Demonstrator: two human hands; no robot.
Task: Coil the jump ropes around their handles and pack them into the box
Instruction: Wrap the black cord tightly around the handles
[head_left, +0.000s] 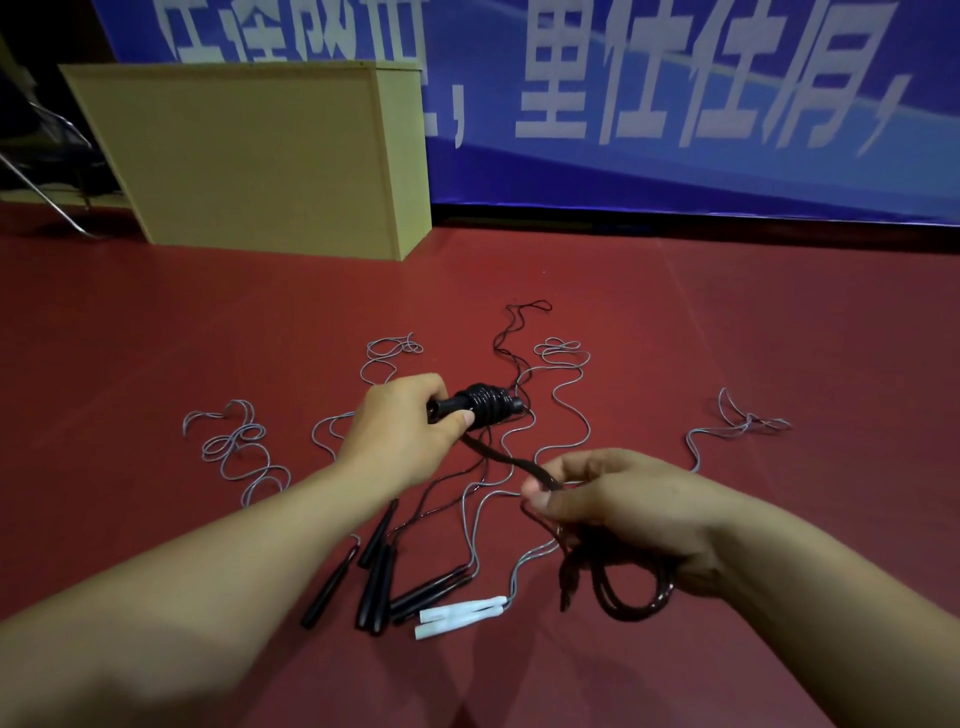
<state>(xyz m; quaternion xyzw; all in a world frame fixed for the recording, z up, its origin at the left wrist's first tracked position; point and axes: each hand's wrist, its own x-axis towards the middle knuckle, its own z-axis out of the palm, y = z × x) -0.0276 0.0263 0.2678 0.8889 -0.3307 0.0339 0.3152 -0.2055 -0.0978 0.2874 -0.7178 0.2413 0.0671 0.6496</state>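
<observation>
Left grip (410, 431) round coiled black handles (480, 408), right grip (613, 499) pinching black rope (519, 462); banner (675, 93) text blurred.

The scene is dim, with saturated colour and a dark falloff toward the far left corner. The forearms at the near edge are the brightest surfaces, lit from the near side, and soft in focus. Wide-angle distortion bends the blue banner (675, 104) and stretches the arms at the near corners. The dark rope (519, 462) between the hands is motion-blurred. Shadows on the red floor (779, 338) are faint and diffuse.
</observation>
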